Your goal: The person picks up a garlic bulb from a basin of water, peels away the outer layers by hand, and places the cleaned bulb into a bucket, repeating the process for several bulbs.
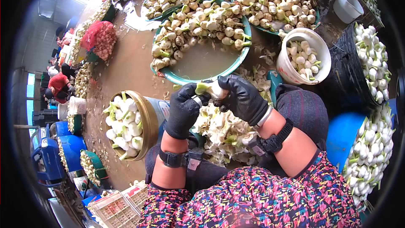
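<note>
The half-filled basin point(206, 61) ends just beyond the person's gloves, bulbs piled along its far side, and brown floor point(133, 55) spreads broadly to its left, roomy for an elbow. To its right it's tighter: I count one white bucket point(287, 74) near its rim, then one black tub point(337, 65). Two heaped basins point(317, 17) stand behind it. On its near side two hands share one garlic bulb point(217, 89): the left hand point(183, 109) closed at the green stem end, the right hand point(247, 99) gripping the white body. Nearer than the basin are one peel heap point(228, 131) and, leftward, one gold-rimmed bucket point(149, 128).
</note>
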A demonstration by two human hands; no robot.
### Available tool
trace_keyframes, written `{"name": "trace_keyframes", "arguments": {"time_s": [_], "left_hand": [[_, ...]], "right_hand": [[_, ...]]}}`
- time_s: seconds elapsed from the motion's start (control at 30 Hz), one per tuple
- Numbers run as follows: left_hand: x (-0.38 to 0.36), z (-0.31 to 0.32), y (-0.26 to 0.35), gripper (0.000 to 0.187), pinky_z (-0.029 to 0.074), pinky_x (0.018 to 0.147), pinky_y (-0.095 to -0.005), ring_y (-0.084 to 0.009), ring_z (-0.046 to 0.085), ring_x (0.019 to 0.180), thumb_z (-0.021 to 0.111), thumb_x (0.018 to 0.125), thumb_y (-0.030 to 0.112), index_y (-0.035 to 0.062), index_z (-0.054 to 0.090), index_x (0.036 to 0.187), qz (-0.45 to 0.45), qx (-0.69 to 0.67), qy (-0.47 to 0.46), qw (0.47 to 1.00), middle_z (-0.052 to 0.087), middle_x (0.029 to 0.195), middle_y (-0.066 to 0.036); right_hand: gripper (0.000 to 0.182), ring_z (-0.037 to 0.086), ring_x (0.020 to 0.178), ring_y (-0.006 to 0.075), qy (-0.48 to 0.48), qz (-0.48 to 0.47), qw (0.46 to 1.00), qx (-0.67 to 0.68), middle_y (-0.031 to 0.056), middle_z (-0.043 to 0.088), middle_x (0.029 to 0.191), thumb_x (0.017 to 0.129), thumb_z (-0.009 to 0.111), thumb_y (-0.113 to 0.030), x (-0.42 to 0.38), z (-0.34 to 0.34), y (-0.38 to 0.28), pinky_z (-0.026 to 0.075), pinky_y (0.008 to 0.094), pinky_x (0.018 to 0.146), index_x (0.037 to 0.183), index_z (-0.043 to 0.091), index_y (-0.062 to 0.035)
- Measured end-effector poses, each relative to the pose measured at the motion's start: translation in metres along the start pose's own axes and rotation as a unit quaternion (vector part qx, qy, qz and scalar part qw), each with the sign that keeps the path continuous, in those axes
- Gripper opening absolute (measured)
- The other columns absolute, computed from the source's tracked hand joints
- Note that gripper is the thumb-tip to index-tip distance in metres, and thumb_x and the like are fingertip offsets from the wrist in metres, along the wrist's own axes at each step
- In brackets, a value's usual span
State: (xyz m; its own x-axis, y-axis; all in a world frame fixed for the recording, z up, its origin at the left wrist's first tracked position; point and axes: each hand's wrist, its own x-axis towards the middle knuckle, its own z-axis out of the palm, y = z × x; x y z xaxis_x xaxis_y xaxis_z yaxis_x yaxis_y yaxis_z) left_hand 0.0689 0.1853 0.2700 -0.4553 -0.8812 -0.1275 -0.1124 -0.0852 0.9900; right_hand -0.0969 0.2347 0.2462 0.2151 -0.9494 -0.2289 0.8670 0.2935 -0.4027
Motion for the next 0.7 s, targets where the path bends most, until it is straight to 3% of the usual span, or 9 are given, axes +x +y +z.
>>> {"name": "trace_keyframes", "arguments": {"time_s": [0.1,0.3,0.33,0.37,0.43,0.5,0.57,0.63,0.7], "left_hand": [[-0.002,0.004,0.006,0.022,0.047,0.067,-0.0236,-0.0109,0.058,0.073,0.058,0.077,0.002,-0.0045,0.061,0.098,0.007,0.008,-0.002,1.0,0.063,0.083,-0.005],[0.0,0.009,0.007,0.033,0.047,0.079,-0.0268,-0.0149,0.06,0.085,0.055,0.078,0.0,-0.0049,0.056,0.111,-0.035,-0.142,0.001,0.989,0.062,0.1,-0.01],[0.0,0.009,0.005,0.03,0.048,0.078,-0.0274,-0.0155,0.06,0.085,0.054,0.078,0.0,-0.0056,0.057,0.108,0.057,0.007,-0.012,0.998,0.063,0.097,-0.01],[0.0,0.008,0.004,0.03,0.048,0.078,-0.0274,-0.0155,0.06,0.085,0.054,0.078,0.0,-0.0056,0.057,0.108,0.057,0.006,-0.012,0.998,0.063,0.097,-0.01],[0.001,0.003,0.004,0.026,0.048,0.075,-0.0271,-0.0156,0.06,0.082,0.053,0.079,0.0,-0.0052,0.057,0.104,-0.053,-0.116,-0.031,0.991,0.062,0.093,-0.009],[-0.003,0.0,0.005,0.025,0.048,0.074,-0.0267,-0.0153,0.06,0.082,0.052,0.078,0.0,-0.0047,0.057,0.102,-0.031,-0.098,-0.052,0.993,0.062,0.09,-0.008],[-0.004,0.001,0.005,0.023,0.047,0.073,-0.0264,-0.0149,0.059,0.082,0.052,0.078,-0.001,-0.0042,0.057,0.101,-0.009,-0.079,-0.071,0.994,0.062,0.088,-0.008],[-0.001,0.006,0.005,0.023,0.048,0.07,-0.0269,-0.0158,0.06,0.078,0.05,0.079,-0.002,-0.0042,0.056,0.101,-0.116,-0.333,-0.033,0.935,0.061,0.089,-0.009],[0.0,0.005,-0.001,0.02,0.05,0.066,-0.0279,-0.0171,0.061,0.073,0.052,0.078,-0.001,-0.0048,0.058,0.098,-0.116,-0.342,-0.018,0.932,0.061,0.09,-0.009]], "right_hand": [[0.019,0.054,0.061,0.0119,0.051,-0.013,0.997,-0.061,0.0013,0.054,0.073,0.088,0.056,-0.027,0.004,0.004,-0.001,0.046,0.0236,0.052,0.083,0.054,-0.0091],[0.037,0.059,0.076,0.0109,0.029,-0.079,0.969,-0.231,0.0062,0.06,0.094,0.085,0.06,-0.023,0.006,0.0,0.007,0.052,0.0245,0.062,0.112,0.047,-0.001],[0.035,0.059,0.076,0.0105,0.035,-0.124,0.959,-0.254,0.0064,0.06,0.094,0.086,0.059,-0.021,0.006,-0.001,0.009,0.052,0.0241,0.062,0.112,0.046,-0.0005],[0.033,0.059,0.076,0.0101,0.042,-0.17,0.945,-0.276,0.0066,0.06,0.093,0.086,0.058,-0.018,0.005,-0.002,0.01,0.052,0.0237,0.061,0.111,0.046,0.0],[0.028,0.059,0.074,0.01,0.053,-0.148,0.958,-0.242,0.0069,0.06,0.092,0.087,0.055,-0.02,0.001,0.0,0.004,0.051,0.023,0.058,0.107,0.048,-0.0009],[0.028,0.06,0.066,0.0109,-0.054,0.006,0.984,-0.168,0.0069,0.061,0.086,0.088,0.053,-0.027,0.002,-0.009,-0.003,0.049,0.0222,0.053,0.101,0.052,-0.0026],[0.032,0.059,0.057,0.0119,-0.054,-0.052,0.986,-0.146,0.0066,0.061,0.079,0.088,0.052,-0.035,0.002,-0.008,0.003,0.048,0.022,0.048,0.097,0.055,-0.0042],[0.037,0.059,0.059,0.0118,-0.019,0.011,0.991,-0.129,0.0067,0.061,0.079,0.089,0.05,-0.04,-0.002,0.001,-0.003,0.048,0.0229,0.049,0.099,0.054,-0.004],[0.035,0.06,0.061,0.0114,0.003,-0.057,0.979,-0.197,0.0062,0.061,0.08,0.087,0.054,-0.036,-0.002,0.001,-0.001,0.048,0.0228,0.049,0.1,0.054,-0.0037]]}}
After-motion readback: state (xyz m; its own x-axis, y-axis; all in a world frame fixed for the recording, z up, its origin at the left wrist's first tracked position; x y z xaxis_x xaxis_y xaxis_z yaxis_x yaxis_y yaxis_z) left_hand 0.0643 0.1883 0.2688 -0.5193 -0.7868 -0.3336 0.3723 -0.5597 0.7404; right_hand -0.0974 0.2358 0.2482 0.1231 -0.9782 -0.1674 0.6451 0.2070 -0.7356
